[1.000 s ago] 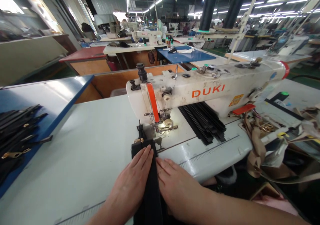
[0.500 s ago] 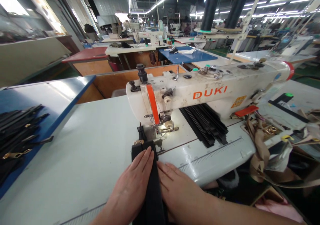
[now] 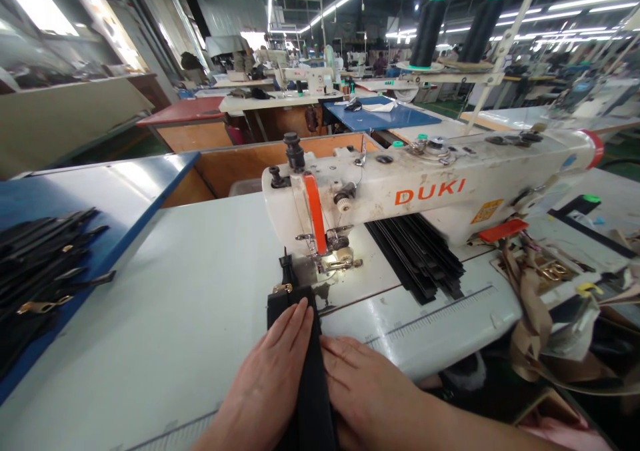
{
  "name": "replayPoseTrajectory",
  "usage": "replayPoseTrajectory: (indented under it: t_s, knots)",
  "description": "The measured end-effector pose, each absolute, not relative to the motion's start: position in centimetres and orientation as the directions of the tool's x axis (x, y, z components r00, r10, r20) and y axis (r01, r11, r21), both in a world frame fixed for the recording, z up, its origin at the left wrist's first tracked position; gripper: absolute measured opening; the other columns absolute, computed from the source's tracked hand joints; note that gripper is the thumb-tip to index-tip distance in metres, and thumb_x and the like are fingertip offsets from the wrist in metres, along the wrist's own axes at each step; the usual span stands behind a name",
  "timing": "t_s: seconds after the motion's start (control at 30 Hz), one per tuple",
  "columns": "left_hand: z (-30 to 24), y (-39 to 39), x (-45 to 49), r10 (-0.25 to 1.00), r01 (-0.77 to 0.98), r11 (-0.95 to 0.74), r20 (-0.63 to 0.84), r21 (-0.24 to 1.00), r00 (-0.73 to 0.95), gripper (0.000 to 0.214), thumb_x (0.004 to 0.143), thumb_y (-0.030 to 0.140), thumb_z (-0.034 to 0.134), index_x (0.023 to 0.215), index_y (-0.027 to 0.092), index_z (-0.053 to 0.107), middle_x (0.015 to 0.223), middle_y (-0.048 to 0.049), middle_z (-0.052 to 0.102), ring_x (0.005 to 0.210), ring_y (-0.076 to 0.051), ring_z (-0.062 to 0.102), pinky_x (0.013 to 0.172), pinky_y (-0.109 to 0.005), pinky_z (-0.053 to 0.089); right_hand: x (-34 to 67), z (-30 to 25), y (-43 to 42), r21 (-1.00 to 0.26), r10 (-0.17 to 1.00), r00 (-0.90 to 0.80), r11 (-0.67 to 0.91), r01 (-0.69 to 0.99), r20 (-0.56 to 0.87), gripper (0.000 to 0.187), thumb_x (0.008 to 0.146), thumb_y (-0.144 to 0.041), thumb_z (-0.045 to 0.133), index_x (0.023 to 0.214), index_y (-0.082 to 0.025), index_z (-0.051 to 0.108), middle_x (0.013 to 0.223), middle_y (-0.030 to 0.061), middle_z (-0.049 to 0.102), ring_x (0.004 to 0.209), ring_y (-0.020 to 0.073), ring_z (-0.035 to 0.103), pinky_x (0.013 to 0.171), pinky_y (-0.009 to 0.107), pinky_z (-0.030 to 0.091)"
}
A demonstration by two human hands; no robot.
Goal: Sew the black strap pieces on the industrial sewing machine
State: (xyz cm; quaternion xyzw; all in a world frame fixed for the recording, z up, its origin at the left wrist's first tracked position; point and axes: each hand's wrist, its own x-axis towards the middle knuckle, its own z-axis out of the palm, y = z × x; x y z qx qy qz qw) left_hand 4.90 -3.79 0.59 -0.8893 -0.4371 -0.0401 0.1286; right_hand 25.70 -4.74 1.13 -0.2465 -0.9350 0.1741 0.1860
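Note:
A long black zipper strip [image 3: 316,397] lies lengthwise before me on the pale table. At its far end are a gold zipper slider [image 3: 283,289] and a dark pull tab [image 3: 285,264], just left of the presser foot [image 3: 337,261]. My left hand [image 3: 267,371] rests flat on the strip, its fingers straight and close together. Against the strip's right edge is my right hand [image 3: 367,377], with fingers together and fingertips at the edge; its thumb is hidden. The near end of the strip runs out of view between my wrists.
The white sewing machine [image 3: 430,194] spans the table, with a stack of black strips [image 3: 417,254] under its arm. Black zipper pieces [image 3: 45,271] lie on the blue table at left. Tan straps [image 3: 523,311] hang at right. Two black thread cones [image 3: 429,34] stand behind.
The whole view has shifted slightly, so the machine and table appear a little further right. Both hands keep nearly the same places on the strip.

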Motion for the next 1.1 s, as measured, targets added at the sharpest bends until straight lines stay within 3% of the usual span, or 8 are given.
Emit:
replayPoseTrajectory:
  t_s: [0.27, 0.4, 0.5, 0.63, 0.77, 1.1]
  knots:
    - [1.6, -3.5, 5.8, 0.796, 0.794, -0.583, 0.074, -0.173, 0.6, 0.059, 0.074, 0.0, 0.035, 0.128, 0.01, 0.055, 0.138, -0.0111, 0.051, 0.129, -0.022, 0.046, 0.104, -0.033, 0.042, 25.6, 1.4, -4.4, -0.426, 0.558, -0.783, 0.8, 0.422, 0.273, 0.04, 0.091, -0.028, 0.051, 0.126, -0.008, 0.053, 0.129, 0.0151, 0.056, 0.125, 0.0243, 0.045, 0.111, 0.034, 0.031]
    - [2.2, -3.2, 6.3, 0.815, 0.807, -0.573, 0.0, -0.139, 0.579, 0.061, 0.071, -0.001, 0.036, 0.126, 0.011, 0.057, 0.137, -0.0104, 0.053, 0.128, -0.021, 0.047, 0.106, -0.033, 0.04, 24.7, 1.2, -3.4, -0.391, 0.667, -0.68, 0.738, 0.549, 0.304, 0.027, 0.088, -0.022, 0.056, 0.109, -0.008, 0.061, 0.115, 0.0152, 0.063, 0.112, 0.0249, 0.054, 0.104, 0.036, 0.04]
    - [2.7, -2.8, 6.4, 0.819, 0.815, -0.572, -0.014, -0.089, 0.573, 0.062, 0.07, -0.003, 0.035, 0.125, 0.012, 0.059, 0.136, -0.0103, 0.054, 0.126, -0.02, 0.049, 0.106, -0.032, 0.039, 24.0, 0.9, -2.2, -0.32, 0.686, -0.641, 0.728, 0.607, 0.344, 0.018, 0.087, -0.019, 0.057, 0.1, -0.009, 0.064, 0.107, 0.0152, 0.065, 0.102, 0.0248, 0.059, 0.097, 0.039, 0.046]
    - [3.1, -2.3, 6.1, 0.836, 0.836, -0.548, -0.05, -0.028, 0.546, 0.06, 0.071, -0.004, 0.035, 0.124, 0.011, 0.059, 0.135, -0.0121, 0.053, 0.123, -0.021, 0.053, 0.102, -0.033, 0.043, 23.7, 0.5, -0.7, -0.174, 0.55, -0.715, 0.828, 0.532, 0.431, 0.01, 0.089, -0.014, 0.056, 0.095, -0.012, 0.064, 0.101, 0.0093, 0.067, 0.097, 0.0205, 0.06, 0.094, 0.033, 0.046]
    - [2.8, -2.3, 5.8, 0.841, 0.841, -0.541, 0.012, 0.016, 0.541, 0.053, 0.076, -0.002, 0.038, 0.122, 0.011, 0.06, 0.134, -0.0136, 0.055, 0.119, -0.022, 0.055, 0.1, -0.034, 0.046, 23.8, 0.2, -0.1, -0.054, 0.42, -0.779, 0.892, 0.449, 0.465, 0.012, 0.092, -0.014, 0.052, 0.089, -0.015, 0.064, 0.099, 0.0066, 0.067, 0.096, 0.0187, 0.059, 0.092, 0.031, 0.045]
    - [1.9, -1.0, 6.2, 0.762, 0.785, -0.609, 0.191, -0.113, 0.619, 0.044, 0.083, 0.001, 0.032, 0.115, 0.003, 0.062, 0.123, -0.0193, 0.062, 0.114, -0.026, 0.059, 0.094, -0.039, 0.051, 24.3, 0.9, 1.7, 0.06, 0.358, -0.842, 0.908, 0.414, 0.403, 0.018, 0.092, -0.013, 0.048, 0.084, -0.014, 0.063, 0.098, 0.0094, 0.068, 0.09, 0.0198, 0.061, 0.087, 0.033, 0.047]
